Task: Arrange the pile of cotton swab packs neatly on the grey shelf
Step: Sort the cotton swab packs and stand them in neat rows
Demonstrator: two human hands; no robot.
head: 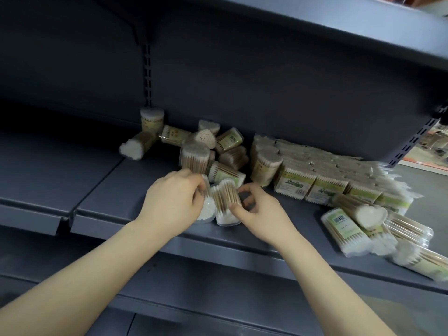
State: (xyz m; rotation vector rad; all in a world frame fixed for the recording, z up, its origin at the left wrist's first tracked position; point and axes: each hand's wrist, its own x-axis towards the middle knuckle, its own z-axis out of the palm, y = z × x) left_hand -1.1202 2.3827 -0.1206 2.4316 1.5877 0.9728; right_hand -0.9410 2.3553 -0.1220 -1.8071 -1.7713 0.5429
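A loose pile of clear cotton swab packs (206,151) lies at the middle of the grey shelf (135,183). My left hand (172,202) grips one pack (208,209) near the shelf's front edge. Right beside it, my right hand (257,209) pinches a second pack (225,202) with thumb and fingers. The two packs lie side by side, touching. One pack (152,120) stands upright against the back panel. Several more packs (358,226) are heaped at the right end of the shelf.
Rows of flat bagged swabs with green labels (315,170) fill the shelf's right half up to the back panel. An upper shelf (315,23) overhangs the space. A slotted upright (148,73) runs down the back. A seam splits the shelf into boards at the left.
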